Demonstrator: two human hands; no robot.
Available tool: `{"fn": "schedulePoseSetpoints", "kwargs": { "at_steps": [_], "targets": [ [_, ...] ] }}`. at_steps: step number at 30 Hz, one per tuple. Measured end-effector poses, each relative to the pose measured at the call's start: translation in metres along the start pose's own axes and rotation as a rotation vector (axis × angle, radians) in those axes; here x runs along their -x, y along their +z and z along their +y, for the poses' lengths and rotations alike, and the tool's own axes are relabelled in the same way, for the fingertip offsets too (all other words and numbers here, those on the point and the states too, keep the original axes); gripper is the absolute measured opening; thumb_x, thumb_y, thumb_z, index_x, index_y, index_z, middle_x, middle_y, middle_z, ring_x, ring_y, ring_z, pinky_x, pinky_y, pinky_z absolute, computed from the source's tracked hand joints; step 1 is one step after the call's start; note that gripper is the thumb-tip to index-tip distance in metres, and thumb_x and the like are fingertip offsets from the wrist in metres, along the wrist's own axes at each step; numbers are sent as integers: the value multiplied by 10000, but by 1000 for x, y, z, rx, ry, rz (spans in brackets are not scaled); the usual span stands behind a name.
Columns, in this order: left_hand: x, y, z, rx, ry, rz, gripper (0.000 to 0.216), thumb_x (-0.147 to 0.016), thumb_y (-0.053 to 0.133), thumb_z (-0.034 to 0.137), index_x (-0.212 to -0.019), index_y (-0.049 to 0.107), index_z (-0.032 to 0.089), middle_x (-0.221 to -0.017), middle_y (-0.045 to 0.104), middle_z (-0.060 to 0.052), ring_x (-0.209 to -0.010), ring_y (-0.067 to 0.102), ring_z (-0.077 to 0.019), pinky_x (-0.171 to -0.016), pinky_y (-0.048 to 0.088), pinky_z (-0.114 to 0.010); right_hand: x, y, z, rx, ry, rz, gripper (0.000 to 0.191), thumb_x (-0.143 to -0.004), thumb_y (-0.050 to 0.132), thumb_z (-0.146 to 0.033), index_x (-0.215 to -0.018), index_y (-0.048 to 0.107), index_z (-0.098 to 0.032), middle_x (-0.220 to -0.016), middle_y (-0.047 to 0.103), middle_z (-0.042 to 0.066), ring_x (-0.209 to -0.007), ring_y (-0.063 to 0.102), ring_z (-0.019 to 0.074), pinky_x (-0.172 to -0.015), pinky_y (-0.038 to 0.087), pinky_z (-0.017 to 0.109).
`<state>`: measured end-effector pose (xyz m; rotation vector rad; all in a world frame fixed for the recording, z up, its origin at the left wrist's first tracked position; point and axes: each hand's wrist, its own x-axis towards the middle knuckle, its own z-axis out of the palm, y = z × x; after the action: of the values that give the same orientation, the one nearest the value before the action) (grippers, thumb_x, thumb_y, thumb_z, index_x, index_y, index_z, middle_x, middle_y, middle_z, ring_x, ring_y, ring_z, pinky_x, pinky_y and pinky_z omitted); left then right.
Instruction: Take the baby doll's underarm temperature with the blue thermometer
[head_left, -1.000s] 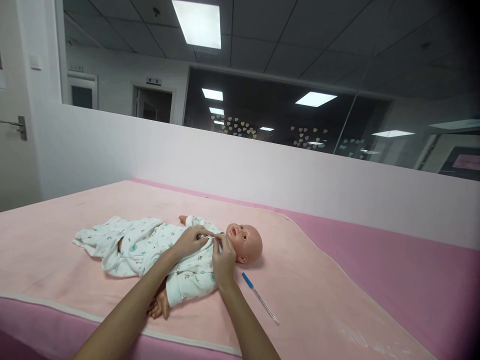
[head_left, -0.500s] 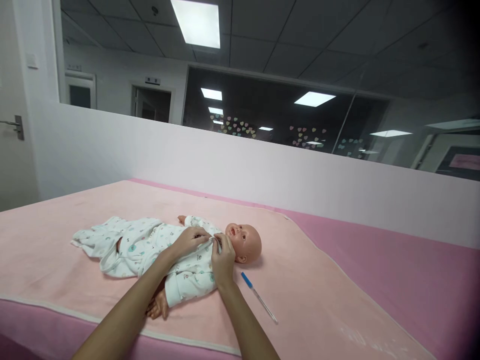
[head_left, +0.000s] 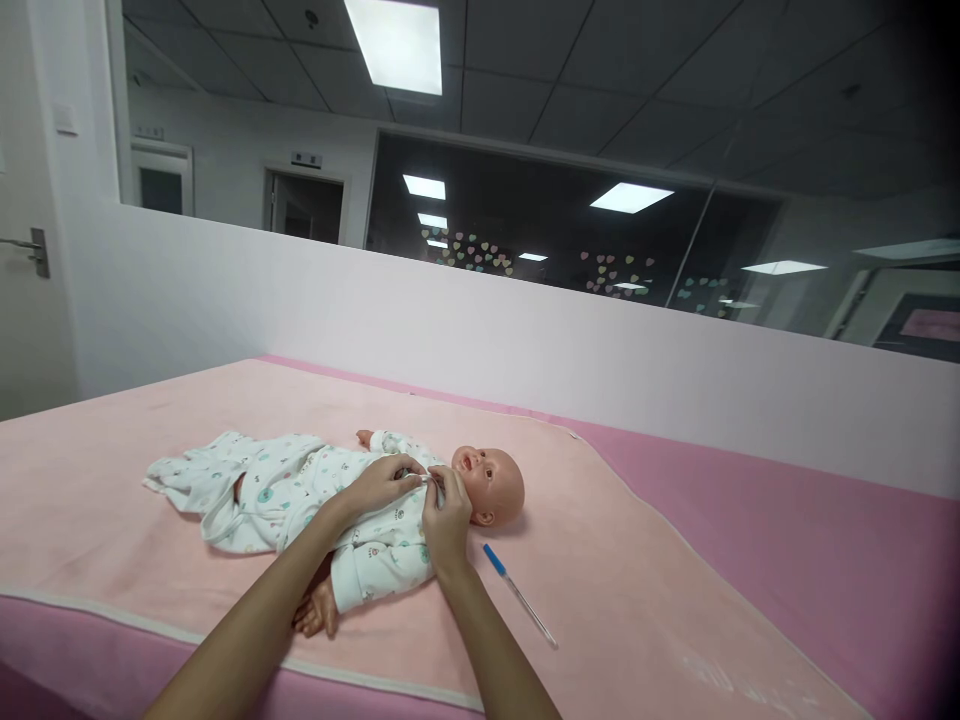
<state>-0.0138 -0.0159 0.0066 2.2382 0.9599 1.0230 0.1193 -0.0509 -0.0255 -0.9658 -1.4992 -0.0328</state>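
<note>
A baby doll (head_left: 497, 483) lies on its back with its head to the right. It wears white baby clothes (head_left: 386, 560) with a small coloured print. At the doll's neck, my left hand (head_left: 382, 484) pinches the neckline of the garment. My right hand (head_left: 448, 510) pinches the same edge close to the doll's chin, its fingertips almost meeting those of the left. Whether a snap or a tie is between the fingers is hidden. One doll hand (head_left: 318, 610) sticks out of the near sleeve, beneath my left forearm.
A blue-capped clear stick (head_left: 517, 592), like a thermometer or pen, lies right of my right forearm. Under everything is a pale pink mat (head_left: 637, 600) over a darker pink surface (head_left: 825, 520). Behind stands a white low wall (head_left: 450, 325) with glass above.
Both hands stay at the neckline; the fingers of my left hand have shifted slightly on the cloth. The doll and the blue-capped stick have not moved.
</note>
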Motion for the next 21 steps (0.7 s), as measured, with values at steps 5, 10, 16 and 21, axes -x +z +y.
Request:
{"fn": "schedulePoseSetpoints", "kwargs": {
  "at_steps": [5,10,16,21],
  "targets": [
    [-1,1,-3,33,-6,-2,264,-785,486,348,-909,634,167,-901,650,-43,-819,565,-180,-709,429,-260,1,0,-1,-7,-1,1,150,-828,395,-150,-828,539,-192,-801,568,34,-771,533,152,-713,440,273],
    [2,2,2,-19,14,33,259,-791,471,320,-928,640,180,-910,648,-41,-837,562,-187,-724,424,-271,0,-1,-1,3,6,-8,156,-831,389,-153,-826,540,-192,-796,563,33,-769,527,153,-712,435,274],
    [2,3,6,-118,35,52,234,-804,436,290,-873,635,187,-860,629,-35,-834,551,-187,-744,412,-285,0,-1,-1,11,2,-14,147,-828,399,-156,-827,542,-193,-793,561,31,-761,526,152,-705,433,270],
    [2,3,4,-95,24,41,222,-801,432,261,-883,626,189,-873,629,-30,-841,552,-179,-749,414,-280,0,0,0,13,-1,-21,145,-829,399,-156,-816,538,-192,-788,560,28,-761,525,151,-704,426,268]
  ]
}}
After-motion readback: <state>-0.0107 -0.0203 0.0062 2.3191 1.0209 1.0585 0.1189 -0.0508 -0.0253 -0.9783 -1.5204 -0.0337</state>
